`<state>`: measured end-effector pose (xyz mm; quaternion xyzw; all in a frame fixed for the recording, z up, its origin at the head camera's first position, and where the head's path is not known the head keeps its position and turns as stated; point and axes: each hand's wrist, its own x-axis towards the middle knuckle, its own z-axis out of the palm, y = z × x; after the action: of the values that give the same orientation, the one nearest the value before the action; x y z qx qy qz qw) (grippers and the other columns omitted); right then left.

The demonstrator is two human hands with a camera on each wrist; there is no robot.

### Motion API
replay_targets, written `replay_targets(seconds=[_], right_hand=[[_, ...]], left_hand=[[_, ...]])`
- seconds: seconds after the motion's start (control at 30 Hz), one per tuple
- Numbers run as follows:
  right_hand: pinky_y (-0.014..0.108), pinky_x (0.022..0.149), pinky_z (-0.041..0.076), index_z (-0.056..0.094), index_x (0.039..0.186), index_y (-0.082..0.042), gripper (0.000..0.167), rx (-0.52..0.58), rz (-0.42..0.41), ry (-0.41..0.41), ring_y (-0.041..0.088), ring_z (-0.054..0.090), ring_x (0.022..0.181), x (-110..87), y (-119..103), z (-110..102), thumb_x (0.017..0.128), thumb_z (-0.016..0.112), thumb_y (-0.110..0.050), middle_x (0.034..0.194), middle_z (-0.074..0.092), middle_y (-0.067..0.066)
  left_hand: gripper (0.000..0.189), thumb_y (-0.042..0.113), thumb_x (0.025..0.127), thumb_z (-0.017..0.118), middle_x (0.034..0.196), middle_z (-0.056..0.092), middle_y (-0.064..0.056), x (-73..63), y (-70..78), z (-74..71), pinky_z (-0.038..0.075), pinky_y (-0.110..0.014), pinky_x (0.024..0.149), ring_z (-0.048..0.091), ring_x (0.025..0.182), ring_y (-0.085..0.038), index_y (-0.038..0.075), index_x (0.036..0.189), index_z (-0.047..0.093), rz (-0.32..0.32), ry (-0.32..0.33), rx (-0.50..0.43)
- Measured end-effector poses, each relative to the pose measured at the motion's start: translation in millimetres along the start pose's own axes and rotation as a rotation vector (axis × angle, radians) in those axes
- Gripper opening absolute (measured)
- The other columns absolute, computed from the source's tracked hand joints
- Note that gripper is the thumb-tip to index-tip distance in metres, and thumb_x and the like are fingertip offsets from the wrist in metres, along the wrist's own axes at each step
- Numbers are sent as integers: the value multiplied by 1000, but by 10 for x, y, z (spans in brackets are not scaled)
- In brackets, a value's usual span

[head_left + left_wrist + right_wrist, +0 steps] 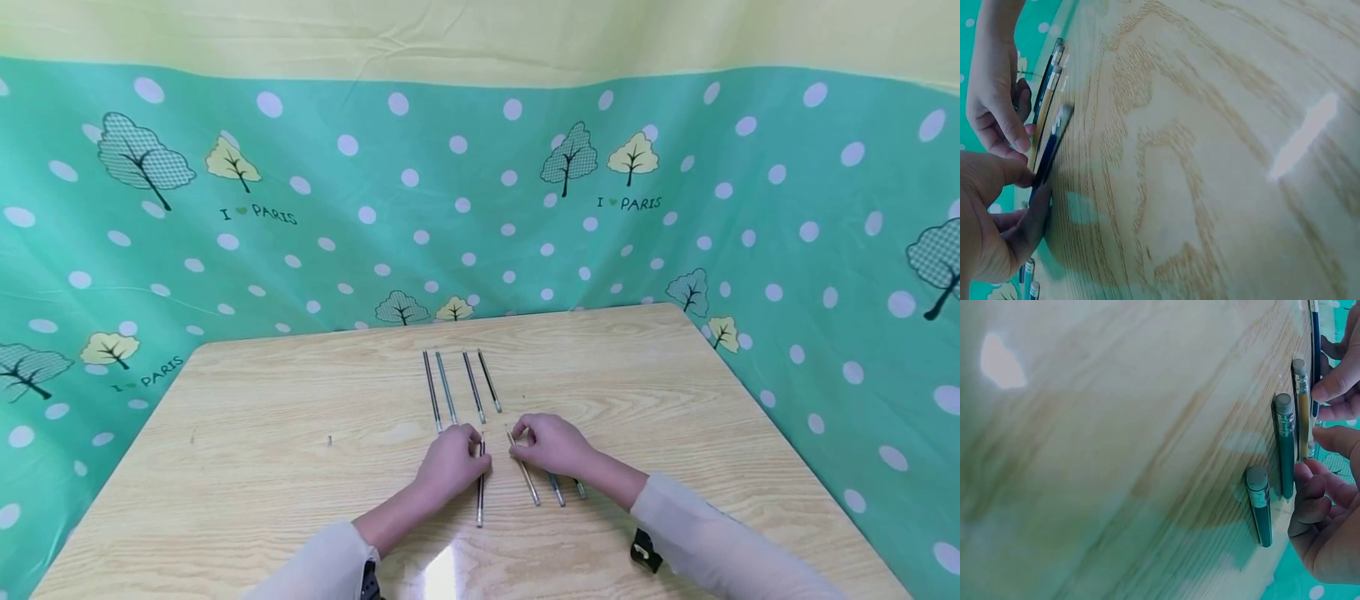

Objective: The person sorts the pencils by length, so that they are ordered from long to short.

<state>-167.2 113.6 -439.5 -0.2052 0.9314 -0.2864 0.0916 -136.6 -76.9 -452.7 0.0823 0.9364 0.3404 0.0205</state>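
Note:
My left hand (448,460) pinches a dark pencil (481,493) between thumb and fingers, its eraser end toward me. In the left wrist view that dark pencil (1049,150) tilts up from the thumb and fingertips. Just to the right, my right hand (557,446) pinches a yellow-gold pencil (529,485) near its far end. The right wrist view shows the grey eraser of this gold pencil (1300,369) facing the camera. Partly under the right hand lie a blue-green pencil (557,492) and a dark green pencil (581,490).
Farther back on the wooden table (300,400) lie several pencils side by side, among them a blue pencil (446,385) and a dark pencil (489,380). A polka-dot cloth (465,208) hangs behind and along the sides. A tiny dark bit (329,440) is at left.

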Motion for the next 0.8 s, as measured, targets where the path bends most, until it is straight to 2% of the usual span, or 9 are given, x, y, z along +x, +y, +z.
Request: replay_targets(seconds=[0.17, 0.43, 0.67, 0.8], right_hand=[[20, 43, 32, 66, 99, -9, 24, -2, 13, 6, 7, 42, 51, -10, -7, 1, 82, 70, -25, 61, 50, -7], [19, 43, 32, 66, 100, -8, 26, -20, 21, 13, 7, 42, 50, -20, -28, 34, 81, 69, -25, 61, 50, -7], [20, 43, 33, 66, 102, -8, 29, -44, 42, 13, 8, 43, 51, -16, -60, 48, 81, 70, -27, 59, 50, -6], [21, 44, 34, 65, 102, -8, 31, -55, 60, 15, 9, 44, 52, -14, -79, 47, 80, 70, -28, 60, 51, -6]], left_hand=[[28, 9, 73, 65, 73, 56, -3, -6, 8, -11, 43, -21, 54, 49, 63, -12, -4, 98, 63, 12, -4, -36], [29, 7, 73, 65, 72, 59, -1, -13, -15, -26, 46, -20, 57, 50, 63, -9, -5, 99, 62, 20, -2, -105], [31, 5, 78, 63, 74, 59, -2, -24, -45, -42, 49, -20, 44, 52, 48, -8, -8, 106, 58, -44, -51, -255], [32, 5, 78, 62, 76, 58, -4, -20, -47, -52, 49, -20, 44, 52, 47, -9, -8, 108, 56, -62, -66, -301]])
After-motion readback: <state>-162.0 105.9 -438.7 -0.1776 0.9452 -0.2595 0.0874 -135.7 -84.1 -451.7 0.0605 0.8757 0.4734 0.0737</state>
